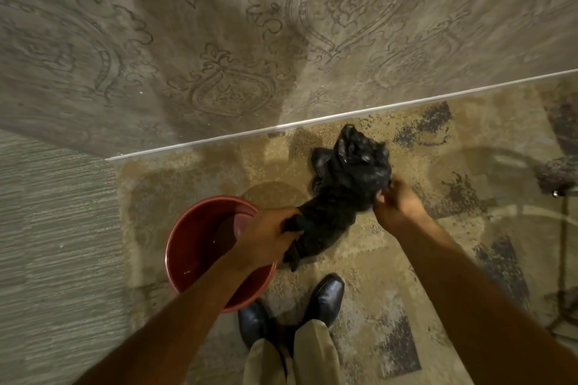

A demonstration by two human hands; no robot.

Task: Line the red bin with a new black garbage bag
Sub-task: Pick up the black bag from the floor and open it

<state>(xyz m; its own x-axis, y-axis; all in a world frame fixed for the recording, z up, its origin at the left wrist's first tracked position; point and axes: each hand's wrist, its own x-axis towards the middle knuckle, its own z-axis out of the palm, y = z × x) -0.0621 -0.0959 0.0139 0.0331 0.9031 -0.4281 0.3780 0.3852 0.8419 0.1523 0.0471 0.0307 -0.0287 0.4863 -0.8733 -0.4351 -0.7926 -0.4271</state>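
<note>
The red bin (190,237) stands on the patterned rug, left of my feet, open and with no liner inside. A crumpled black garbage bag (341,191) is stretched between my hands just to the right of the bin, above the floor. My left hand (272,233) grips the bag's near end over the bin's right rim. The far side of the bag is pinched in my right hand (395,200). The bag's bunched end spreads out beyond my right hand.
A wall with ornate grey wallpaper (219,40) rises behind the bin, meeting the floor at a pale baseboard (312,125). My two black shoes (325,297) stand just below the bag. A dark stand or cable (563,228) is at the right edge.
</note>
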